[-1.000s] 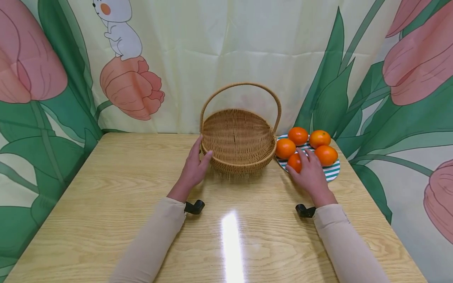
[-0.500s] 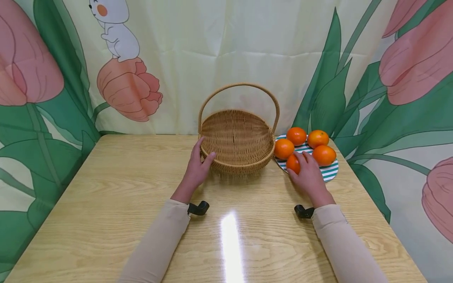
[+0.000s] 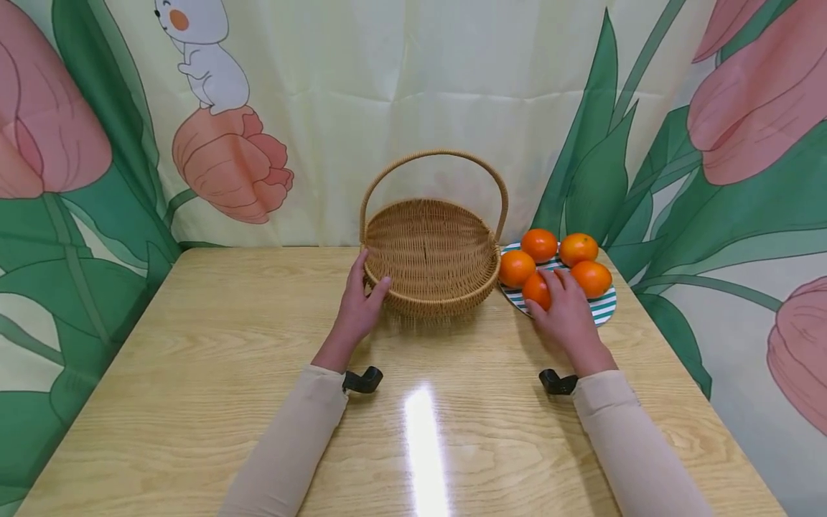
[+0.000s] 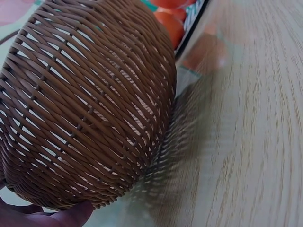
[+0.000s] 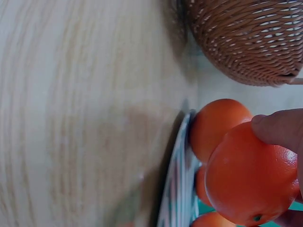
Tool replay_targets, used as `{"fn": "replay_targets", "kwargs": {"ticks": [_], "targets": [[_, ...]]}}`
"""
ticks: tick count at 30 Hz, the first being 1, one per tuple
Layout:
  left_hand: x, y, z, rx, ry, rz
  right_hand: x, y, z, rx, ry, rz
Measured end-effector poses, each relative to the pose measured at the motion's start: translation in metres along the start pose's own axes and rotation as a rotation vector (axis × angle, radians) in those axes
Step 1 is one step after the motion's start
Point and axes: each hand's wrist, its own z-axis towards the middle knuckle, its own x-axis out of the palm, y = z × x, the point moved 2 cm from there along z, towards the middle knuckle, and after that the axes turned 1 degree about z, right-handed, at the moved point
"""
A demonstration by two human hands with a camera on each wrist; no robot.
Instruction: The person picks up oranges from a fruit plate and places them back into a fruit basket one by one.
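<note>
My right hand [image 3: 568, 309] grips an orange [image 3: 537, 291] at the front of a green-and-white striped plate [image 3: 604, 307]. The right wrist view shows the thumb [image 5: 279, 130] pressed on the smooth peel of this orange [image 5: 253, 175]; the fingers are mostly hidden behind it. Several other oranges [image 3: 578, 249] lie on the plate around it. To the left stands a wicker basket [image 3: 433, 251] with a tall arched handle and bare weave inside. My left hand [image 3: 357, 305] rests on its left side, fingers fairly straight. In the left wrist view the thumb [image 4: 78, 213] touches the weave.
Basket and plate stand side by side near the back of a light wooden table [image 3: 245, 345]. A curtain [image 3: 342, 143] printed with tulips hangs right behind them. Black wrist cameras [image 3: 363, 380] sit on both wrists. A bright light reflection [image 3: 423, 445] crosses the front tabletop.
My right fingers have settled more closely round the front orange. The left hand stays at the basket's side. The whole head view has shifted slightly.
</note>
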Motion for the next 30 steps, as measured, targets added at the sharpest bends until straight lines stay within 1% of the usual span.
{"fn": "replay_targets", "kwargs": {"ticks": [12,19,25,30], "targets": [[0.002,-0.002,-0.002,0.029,-0.012,-0.029,-0.021,0.022,0.005,-0.093,-0.113,0.019],[0.004,0.001,-0.003,0.032,-0.019,-0.003,-0.028,0.035,0.007,-0.173,-0.194,0.046],[0.005,0.0,-0.005,0.018,-0.028,0.03,-0.034,0.047,0.009,-0.206,-0.244,0.073],[0.005,0.0,-0.005,0.026,-0.032,0.028,-0.037,0.059,0.013,-0.261,-0.296,0.107]]}}
